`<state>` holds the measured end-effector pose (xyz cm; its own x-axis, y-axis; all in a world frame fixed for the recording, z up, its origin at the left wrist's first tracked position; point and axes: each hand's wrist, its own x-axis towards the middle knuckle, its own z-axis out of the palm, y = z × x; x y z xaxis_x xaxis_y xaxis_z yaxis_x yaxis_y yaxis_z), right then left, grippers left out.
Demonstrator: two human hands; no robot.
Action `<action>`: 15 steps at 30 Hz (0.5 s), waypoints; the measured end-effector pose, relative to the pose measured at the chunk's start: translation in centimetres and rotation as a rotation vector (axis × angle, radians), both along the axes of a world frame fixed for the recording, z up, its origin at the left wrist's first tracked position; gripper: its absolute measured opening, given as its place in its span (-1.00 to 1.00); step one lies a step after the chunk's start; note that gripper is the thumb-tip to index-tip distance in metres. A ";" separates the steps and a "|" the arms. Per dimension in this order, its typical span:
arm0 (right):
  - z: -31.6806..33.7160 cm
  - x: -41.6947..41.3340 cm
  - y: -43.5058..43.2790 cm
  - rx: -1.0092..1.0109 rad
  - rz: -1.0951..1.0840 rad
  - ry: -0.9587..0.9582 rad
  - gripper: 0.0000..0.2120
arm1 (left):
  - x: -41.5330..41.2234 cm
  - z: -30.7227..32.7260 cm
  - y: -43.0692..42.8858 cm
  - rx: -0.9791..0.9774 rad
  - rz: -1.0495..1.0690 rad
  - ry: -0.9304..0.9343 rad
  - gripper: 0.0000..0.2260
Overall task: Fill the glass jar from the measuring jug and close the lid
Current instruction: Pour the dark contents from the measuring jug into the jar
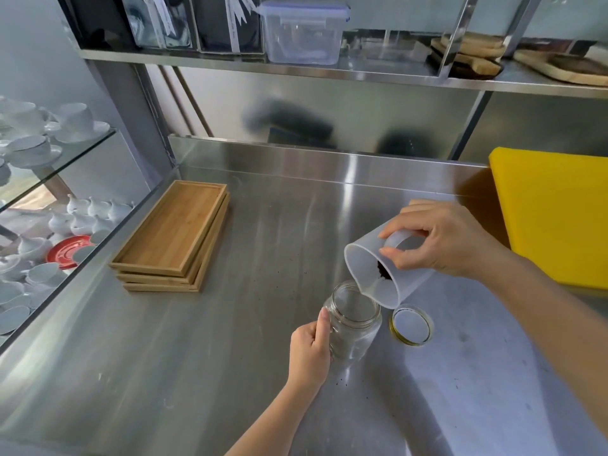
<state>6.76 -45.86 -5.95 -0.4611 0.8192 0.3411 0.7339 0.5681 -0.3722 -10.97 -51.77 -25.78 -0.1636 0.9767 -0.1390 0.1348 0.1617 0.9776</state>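
Your right hand [444, 240] grips the tilted jug [381, 271] over the jar [353, 324], which your left hand [311, 348] clasps; lid [411, 325] beside it on the table [230, 357].

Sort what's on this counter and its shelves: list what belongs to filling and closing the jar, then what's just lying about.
In use:
- glass jar, steadied by the left hand
- measuring jug, tipped over the jar by the right hand
- dark grounds in the jug
- lid, beside the jar

Lying about:
- wooden trays, stacked
- yellow board
- plastic box on the shelf
- white cups
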 end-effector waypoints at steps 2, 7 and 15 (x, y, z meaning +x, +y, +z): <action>0.2 -0.5 -0.3 0.042 0.033 -0.056 -0.78 | 0.0 0.0 0.0 -0.004 0.002 0.009 -0.49; 0.4 -1.1 -0.4 0.034 0.048 -0.065 -0.70 | 0.0 -0.3 0.1 -0.004 -0.007 0.015 -0.49; 0.8 -0.8 -0.4 0.150 0.113 -0.107 -0.59 | 0.1 -0.2 0.1 0.001 -0.011 0.016 -0.49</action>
